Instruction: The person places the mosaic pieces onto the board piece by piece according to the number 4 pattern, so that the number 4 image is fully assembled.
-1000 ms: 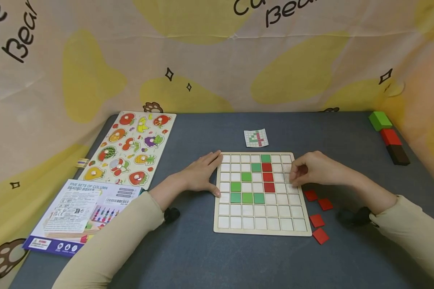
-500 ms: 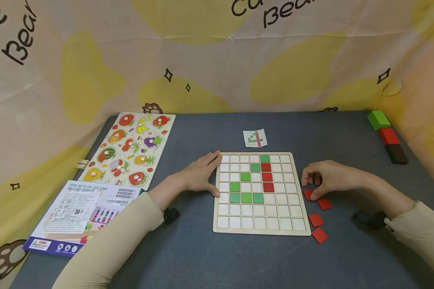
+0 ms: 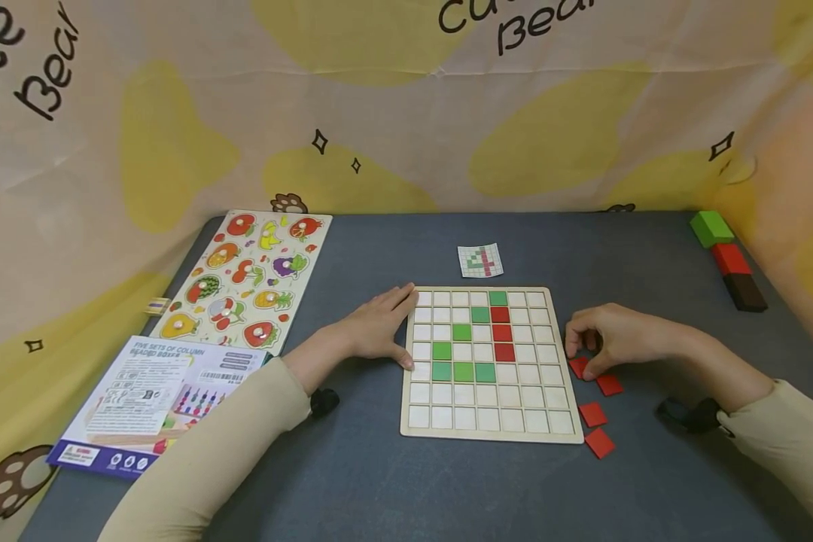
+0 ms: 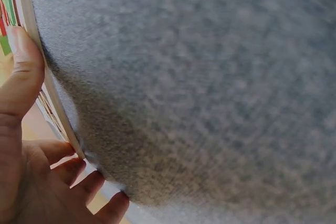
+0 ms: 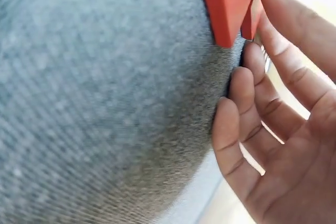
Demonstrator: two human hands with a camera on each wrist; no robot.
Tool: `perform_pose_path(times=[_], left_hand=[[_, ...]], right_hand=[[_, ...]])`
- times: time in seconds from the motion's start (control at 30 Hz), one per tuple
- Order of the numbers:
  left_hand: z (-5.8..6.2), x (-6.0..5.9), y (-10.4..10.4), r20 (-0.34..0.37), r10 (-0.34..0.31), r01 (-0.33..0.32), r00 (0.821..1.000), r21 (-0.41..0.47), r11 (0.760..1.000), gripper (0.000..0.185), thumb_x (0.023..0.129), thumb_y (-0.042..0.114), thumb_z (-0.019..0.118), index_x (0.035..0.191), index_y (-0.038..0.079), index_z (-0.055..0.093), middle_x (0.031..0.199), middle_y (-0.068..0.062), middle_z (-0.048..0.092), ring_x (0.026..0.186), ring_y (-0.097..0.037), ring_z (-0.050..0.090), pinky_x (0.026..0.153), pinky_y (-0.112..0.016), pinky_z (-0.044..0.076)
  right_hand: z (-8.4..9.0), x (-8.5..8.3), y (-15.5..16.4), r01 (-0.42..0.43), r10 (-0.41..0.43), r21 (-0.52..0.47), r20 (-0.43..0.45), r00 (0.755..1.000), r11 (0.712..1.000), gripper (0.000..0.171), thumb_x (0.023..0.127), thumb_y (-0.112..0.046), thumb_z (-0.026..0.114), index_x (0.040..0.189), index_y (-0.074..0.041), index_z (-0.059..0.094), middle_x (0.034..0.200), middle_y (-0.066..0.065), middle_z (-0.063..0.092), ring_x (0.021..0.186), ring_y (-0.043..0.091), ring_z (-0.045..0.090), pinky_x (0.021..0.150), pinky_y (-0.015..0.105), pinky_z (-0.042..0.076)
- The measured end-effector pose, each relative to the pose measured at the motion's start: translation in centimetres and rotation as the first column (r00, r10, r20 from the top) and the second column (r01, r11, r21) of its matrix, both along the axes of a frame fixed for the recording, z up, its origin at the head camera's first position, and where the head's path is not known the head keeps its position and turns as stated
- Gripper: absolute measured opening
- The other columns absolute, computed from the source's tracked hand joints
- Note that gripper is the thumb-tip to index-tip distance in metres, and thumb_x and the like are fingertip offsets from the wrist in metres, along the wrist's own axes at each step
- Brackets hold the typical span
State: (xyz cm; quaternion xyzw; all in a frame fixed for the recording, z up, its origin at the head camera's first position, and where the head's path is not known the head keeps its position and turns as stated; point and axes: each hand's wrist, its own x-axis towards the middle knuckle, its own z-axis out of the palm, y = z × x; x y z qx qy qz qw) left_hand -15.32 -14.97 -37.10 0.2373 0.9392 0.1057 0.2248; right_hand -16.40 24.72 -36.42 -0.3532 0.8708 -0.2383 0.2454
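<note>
- My head view is evenly and softly lit from above, sharp throughout, with only faint shadows under the forearms on the grey felt worktop [image 3: 379, 482].
- Both wrist views are close and blurry; the grey fabric looks smeared.
- Slight wide-angle bending at the edges.

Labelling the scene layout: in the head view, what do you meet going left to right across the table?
Bead-box package → fruit peg puzzle → left hand → grid board → right hand over the loose red tiles → stacked green, red and dark blocks.
</note>
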Motion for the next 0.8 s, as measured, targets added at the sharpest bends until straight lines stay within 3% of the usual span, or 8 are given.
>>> perform_pose_path(times=[0.33,0.6,0.8], left_hand=[[0.5,0.1,0.5,0.027,0.019,-0.018,0.999,-0.046,0.999,0.120,0.076,0.054,0.079,0.161,0.012,0.004,0.170,-0.007,-0.004,0.158,-0.030,0.001,0.126,-0.054,0.014],[0.6,0.1,0.5,0.036,0.030,-0.028,0.999,-0.054,0.998,0.120,0.076,0.054,0.079,0.161,0.013,0.003,0.170,-0.006,-0.005,0.158,-0.029,0.000,0.126,-0.054,0.014],[0.5,0.1,0.4,0.029,0.024,-0.023,0.999,-0.038,0.999,0.119,0.077,0.053,0.079,0.161,0.013,0.004,0.170,-0.006,-0.005,0.158,-0.030,0.000,0.126,-0.055,0.013]], right_hand=[[0.8,-0.2,-0.3,0.038,-0.039,0.060,0.023,0.999,0.997,0.026,0.071,-0.020,0.087,0.079,-0.023,0.062,0.076,-0.011,0.061,0.071,0.001,0.057,0.064,0.021,0.050],[1.9,-0.6,-2.5,0.140,-0.138,-0.067,0.027,0.990,0.988,0.016,0.079,-0.021,0.083,0.084,-0.021,0.067,0.077,-0.008,0.069,0.069,0.005,0.061,0.065,0.022,0.052],[1.1,0.0,-5.5,0.115,-0.105,-0.145,0.075,0.992,0.983,0.010,0.084,-0.014,0.078,0.092,-0.017,0.073,0.084,-0.004,0.074,0.073,0.008,0.067,0.069,0.022,0.055]])
